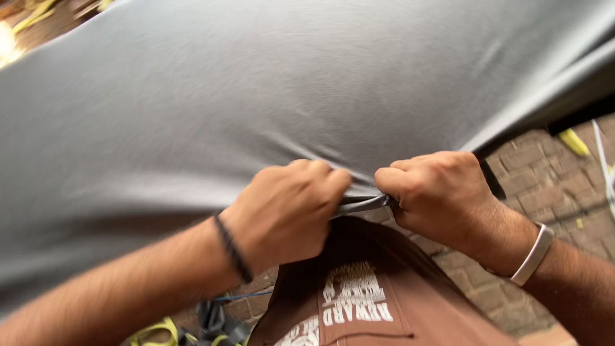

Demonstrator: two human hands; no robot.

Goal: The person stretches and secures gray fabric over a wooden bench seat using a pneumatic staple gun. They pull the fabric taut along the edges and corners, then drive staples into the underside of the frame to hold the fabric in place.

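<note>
A large grey cloth (269, 96) is spread out in front of me and fills most of the view. My left hand (285, 208) and my right hand (439, 195) are both fisted on its near edge, close together, with a bunched fold of the grey fabric pulled taut between them. A dark cord band sits on my left wrist and a pale band on my right wrist. Below the hands is my brown shirt (359, 301) with a white printed patch.
A brick-paved floor (544, 186) shows at the right, with a yellow scrap (574, 142) and a pale strip lying on it. Dark and yellow-green items (192, 327) lie on the ground at the bottom left. More yellow bits show at the top left corner.
</note>
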